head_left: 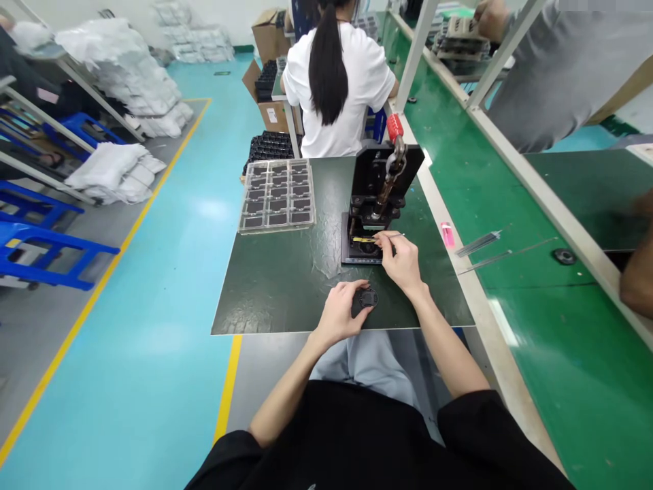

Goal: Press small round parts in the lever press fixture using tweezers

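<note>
Near the front edge of the dark green table [275, 286], my left hand [343, 309] holds a round black part [368, 297] between thumb and fingers. Farther forward, my right hand [400, 260] pinches a thin tool with a yellow section [363, 239], which reaches over the base of the black hand press [361, 178]. The press's lever ends in a red grip [394, 127]. Whether the tool touches anything in the press is too small to tell.
A clear compartment tray [278, 228] with dark pieces lies at the table's back left. Thin rods [478, 243] and a pink item [447, 234] lie to the right. A person in white [326, 88] sits ahead; another person's arm [637, 279] shows at far right.
</note>
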Motion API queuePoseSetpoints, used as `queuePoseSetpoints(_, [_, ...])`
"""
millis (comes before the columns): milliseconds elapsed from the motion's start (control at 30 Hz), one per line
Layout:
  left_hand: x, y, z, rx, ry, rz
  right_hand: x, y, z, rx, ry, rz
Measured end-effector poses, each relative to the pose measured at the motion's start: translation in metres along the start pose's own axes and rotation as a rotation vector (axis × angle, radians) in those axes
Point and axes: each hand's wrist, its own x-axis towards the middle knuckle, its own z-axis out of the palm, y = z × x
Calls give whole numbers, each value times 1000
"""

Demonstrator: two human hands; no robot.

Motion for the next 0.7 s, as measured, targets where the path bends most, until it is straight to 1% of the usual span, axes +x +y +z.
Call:
queuePoseSetpoints(167, [1, -5, -6, -20, 2, 35, 0, 1, 3, -10, 11, 6])
queuePoseSetpoints(267, [1, -5, -5, -9, 19, 31, 1, 4, 4, -20, -30, 4])
queuePoseSetpoints(367, [2, -5, -5, -23, 25, 8, 3, 8, 6, -43, -88, 18])
queuePoseSetpoints(433, [1, -5, -5, -42, 21, -18, 5, 10, 7, -44, -105, 31])
queuePoseSetpoints(700, [3, -5, -2, -49, 32, -61, 6, 21, 17, -36, -96, 46])
